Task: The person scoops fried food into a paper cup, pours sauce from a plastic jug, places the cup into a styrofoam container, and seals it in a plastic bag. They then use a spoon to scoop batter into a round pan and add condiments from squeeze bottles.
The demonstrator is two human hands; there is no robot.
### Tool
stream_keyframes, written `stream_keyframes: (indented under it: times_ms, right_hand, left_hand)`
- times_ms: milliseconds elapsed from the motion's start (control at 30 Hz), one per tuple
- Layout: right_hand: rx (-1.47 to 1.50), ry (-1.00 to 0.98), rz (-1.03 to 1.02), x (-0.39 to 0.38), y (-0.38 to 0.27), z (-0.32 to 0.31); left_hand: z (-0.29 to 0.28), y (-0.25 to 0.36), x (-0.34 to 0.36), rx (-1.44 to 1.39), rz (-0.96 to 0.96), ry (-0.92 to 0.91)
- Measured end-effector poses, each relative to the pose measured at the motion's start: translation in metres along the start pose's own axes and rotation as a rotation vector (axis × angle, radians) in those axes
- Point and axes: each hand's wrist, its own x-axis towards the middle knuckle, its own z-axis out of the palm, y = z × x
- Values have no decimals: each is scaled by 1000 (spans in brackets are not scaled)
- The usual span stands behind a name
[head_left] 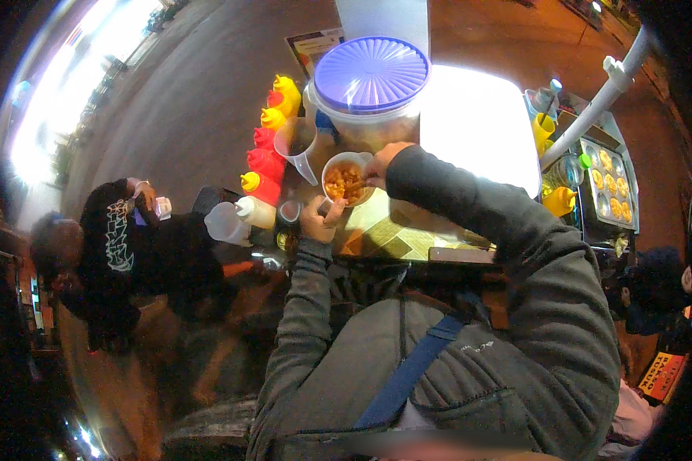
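Standing at five o'clock from the purple-lidded tub (370,96), the white cup (344,157) shows a round mouth, no long axis. Left hand (321,220) grips it at seven o'clock; right hand (389,164), nearer two, bends its fingers, grip indeterminable.

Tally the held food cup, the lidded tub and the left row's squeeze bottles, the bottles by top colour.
Food cup: 1
Purple-lidded tub: 1
Yellow-topped squeeze bottles: 3
Red-topped squeeze bottles: 3
White-topped squeeze bottle: 1
Total: 9
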Motion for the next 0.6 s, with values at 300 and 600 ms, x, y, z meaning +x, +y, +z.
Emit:
stream_keyframes:
  times_ms: [300, 600]
  right_hand:
    - [-303, -24, -37, -22, -23, 9]
    - [-317, 53, 12, -23, -24, -8]
  left_hand:
    - [15, -2, -6, -16, 145, 37]
    - [4, 3, -4, -61, -39, 29]
